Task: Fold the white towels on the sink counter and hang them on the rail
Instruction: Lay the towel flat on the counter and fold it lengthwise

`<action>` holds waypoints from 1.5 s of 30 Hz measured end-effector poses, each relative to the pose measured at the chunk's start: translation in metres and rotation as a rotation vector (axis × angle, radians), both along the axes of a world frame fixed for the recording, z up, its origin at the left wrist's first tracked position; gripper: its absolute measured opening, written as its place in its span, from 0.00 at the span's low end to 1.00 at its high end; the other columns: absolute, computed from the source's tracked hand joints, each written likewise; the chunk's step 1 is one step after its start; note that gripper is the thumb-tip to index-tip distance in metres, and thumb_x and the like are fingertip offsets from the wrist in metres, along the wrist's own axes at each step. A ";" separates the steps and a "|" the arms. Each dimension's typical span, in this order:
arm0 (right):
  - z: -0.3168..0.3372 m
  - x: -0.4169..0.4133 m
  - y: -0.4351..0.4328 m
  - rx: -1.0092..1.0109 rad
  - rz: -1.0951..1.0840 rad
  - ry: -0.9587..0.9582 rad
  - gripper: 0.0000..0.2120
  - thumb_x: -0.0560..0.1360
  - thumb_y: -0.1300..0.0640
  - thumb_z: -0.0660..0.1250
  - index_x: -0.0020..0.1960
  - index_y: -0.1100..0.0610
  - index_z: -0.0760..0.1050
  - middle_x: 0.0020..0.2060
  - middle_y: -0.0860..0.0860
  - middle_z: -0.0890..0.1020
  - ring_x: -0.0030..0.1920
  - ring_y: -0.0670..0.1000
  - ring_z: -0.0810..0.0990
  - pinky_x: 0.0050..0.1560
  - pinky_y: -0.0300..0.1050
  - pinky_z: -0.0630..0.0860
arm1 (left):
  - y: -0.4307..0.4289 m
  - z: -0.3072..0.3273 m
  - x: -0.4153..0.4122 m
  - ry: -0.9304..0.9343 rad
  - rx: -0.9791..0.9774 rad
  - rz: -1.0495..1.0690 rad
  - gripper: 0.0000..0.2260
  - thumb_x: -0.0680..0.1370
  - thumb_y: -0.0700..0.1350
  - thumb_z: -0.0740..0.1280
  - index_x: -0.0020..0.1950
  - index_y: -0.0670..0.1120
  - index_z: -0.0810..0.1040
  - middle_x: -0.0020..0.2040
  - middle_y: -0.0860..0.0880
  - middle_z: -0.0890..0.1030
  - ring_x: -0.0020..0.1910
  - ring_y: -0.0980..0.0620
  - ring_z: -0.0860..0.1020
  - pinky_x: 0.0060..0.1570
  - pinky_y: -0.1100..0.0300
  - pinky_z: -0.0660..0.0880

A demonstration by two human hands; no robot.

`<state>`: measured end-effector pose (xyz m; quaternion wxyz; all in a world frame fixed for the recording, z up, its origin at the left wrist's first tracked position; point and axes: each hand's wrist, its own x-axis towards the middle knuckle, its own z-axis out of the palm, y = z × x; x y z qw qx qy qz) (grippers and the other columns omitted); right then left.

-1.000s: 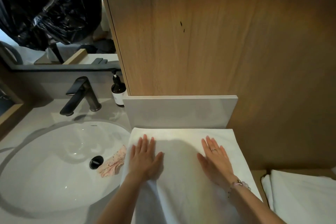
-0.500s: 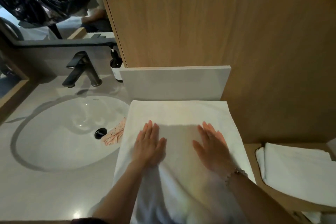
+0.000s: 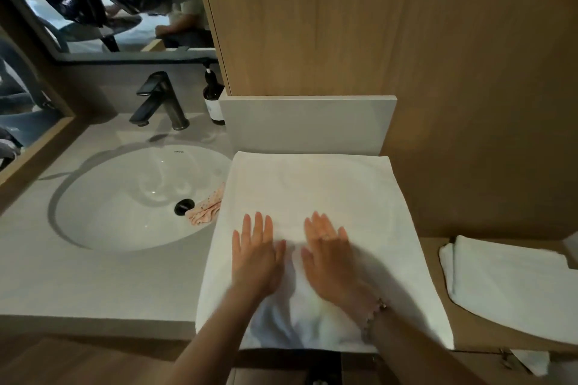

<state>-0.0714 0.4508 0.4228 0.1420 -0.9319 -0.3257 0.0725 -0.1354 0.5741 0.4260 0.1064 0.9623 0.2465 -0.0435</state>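
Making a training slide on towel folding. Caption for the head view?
Left hand and right hand pressed flat on a white towel spread on the counter beside the sink.

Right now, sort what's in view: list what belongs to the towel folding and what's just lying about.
Job: spread white towel, left hand and right hand flat on it; folded white towel at right.
Lying about: pink cloth in basin; faucet; soap bottle.
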 end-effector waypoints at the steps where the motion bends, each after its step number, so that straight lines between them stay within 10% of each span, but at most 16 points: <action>1: 0.002 -0.016 0.005 -0.023 0.021 0.031 0.31 0.74 0.47 0.44 0.66 0.58 0.74 0.66 0.57 0.74 0.66 0.58 0.73 0.61 0.60 0.71 | -0.005 -0.003 -0.004 0.006 0.003 -0.027 0.26 0.82 0.54 0.45 0.78 0.45 0.45 0.78 0.47 0.43 0.76 0.45 0.39 0.73 0.49 0.39; 5: -0.009 -0.044 -0.005 -0.089 0.043 0.003 0.35 0.76 0.41 0.28 0.77 0.52 0.51 0.77 0.49 0.49 0.77 0.53 0.47 0.72 0.50 0.40 | -0.002 -0.019 -0.028 0.019 -0.005 -0.136 0.26 0.82 0.55 0.45 0.78 0.46 0.47 0.78 0.47 0.45 0.77 0.45 0.44 0.73 0.49 0.42; 7: -0.013 -0.048 -0.016 -0.072 0.021 -0.069 0.25 0.81 0.44 0.43 0.76 0.51 0.56 0.75 0.48 0.50 0.76 0.52 0.53 0.70 0.49 0.41 | 0.000 -0.022 -0.038 -0.067 0.027 -0.192 0.27 0.80 0.56 0.46 0.76 0.44 0.56 0.77 0.44 0.55 0.75 0.41 0.56 0.71 0.47 0.49; 12: -0.014 -0.041 -0.055 -0.166 -0.064 0.038 0.29 0.79 0.38 0.38 0.77 0.48 0.40 0.75 0.44 0.38 0.75 0.46 0.36 0.71 0.45 0.33 | 0.018 -0.018 -0.044 0.056 -0.058 -0.196 0.25 0.82 0.57 0.44 0.77 0.52 0.41 0.77 0.52 0.38 0.76 0.51 0.38 0.72 0.54 0.37; 21: -0.008 -0.042 -0.079 -0.269 -0.149 0.085 0.28 0.81 0.41 0.39 0.77 0.50 0.36 0.76 0.48 0.37 0.76 0.50 0.35 0.73 0.51 0.36 | 0.035 -0.007 -0.112 -0.178 -0.195 0.028 0.24 0.82 0.51 0.55 0.76 0.43 0.57 0.77 0.45 0.57 0.75 0.46 0.56 0.73 0.52 0.55; 24: -0.004 -0.041 -0.079 -0.249 -0.136 0.104 0.29 0.81 0.43 0.41 0.78 0.52 0.39 0.77 0.50 0.39 0.76 0.51 0.37 0.74 0.52 0.39 | 0.016 -0.004 -0.142 -0.484 -0.304 0.353 0.19 0.78 0.46 0.64 0.67 0.41 0.69 0.65 0.43 0.72 0.63 0.45 0.70 0.63 0.52 0.68; 29: -0.002 -0.050 -0.112 0.128 -0.637 -0.116 0.30 0.77 0.45 0.60 0.73 0.59 0.60 0.74 0.59 0.61 0.75 0.58 0.55 0.74 0.55 0.49 | -0.008 -0.004 -0.156 -0.672 -0.562 0.605 0.17 0.74 0.44 0.70 0.59 0.40 0.70 0.56 0.46 0.69 0.53 0.47 0.72 0.54 0.57 0.70; 35: -0.012 -0.063 -0.172 0.834 -1.087 0.823 0.21 0.76 0.45 0.65 0.62 0.56 0.64 0.61 0.58 0.74 0.56 0.57 0.76 0.56 0.52 0.74 | -0.016 -0.021 -0.156 -0.550 -0.904 0.585 0.06 0.76 0.43 0.68 0.48 0.47 0.71 0.57 0.47 0.72 0.60 0.43 0.73 0.63 0.48 0.71; 40: -0.016 -0.070 -0.186 0.925 -1.035 0.893 0.17 0.77 0.50 0.65 0.62 0.58 0.71 0.54 0.55 0.79 0.47 0.52 0.80 0.39 0.42 0.76 | -0.009 -0.012 -0.159 -0.532 -0.979 0.525 0.06 0.78 0.40 0.65 0.54 0.45 0.77 0.62 0.47 0.74 0.61 0.45 0.74 0.56 0.56 0.75; 45: -0.013 -0.071 -0.187 0.976 -1.053 0.879 0.12 0.78 0.56 0.64 0.59 0.59 0.74 0.51 0.53 0.80 0.49 0.51 0.79 0.49 0.43 0.77 | 0.005 -0.005 -0.160 -0.469 -0.885 0.445 0.07 0.77 0.41 0.66 0.55 0.48 0.79 0.64 0.46 0.74 0.64 0.45 0.71 0.61 0.54 0.71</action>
